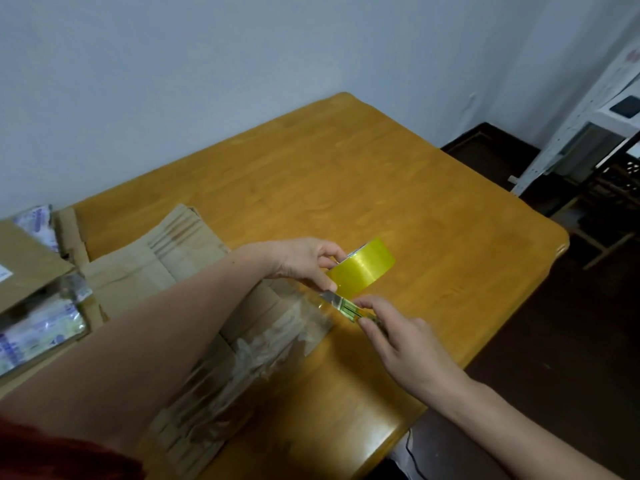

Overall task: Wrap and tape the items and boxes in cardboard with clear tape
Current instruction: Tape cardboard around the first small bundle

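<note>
My left hand (304,263) grips a yellowish roll of clear tape (363,270) just above the table. A strip of tape (313,315) runs from the roll down onto a cardboard-wrapped bundle (242,355) lying under my left forearm. My right hand (398,341) holds a green utility knife (349,310), with its blade against the strip right below the roll. The bundle's top is covered in wrinkled clear tape.
The wooden table (381,174) stretches away to the wall. A flat cardboard sheet (156,258) lies behind the bundle. At the left stand an open carton (27,268) and plastic-wrapped packs (38,330). A white shelf frame (588,109) stands at the right on the dark floor.
</note>
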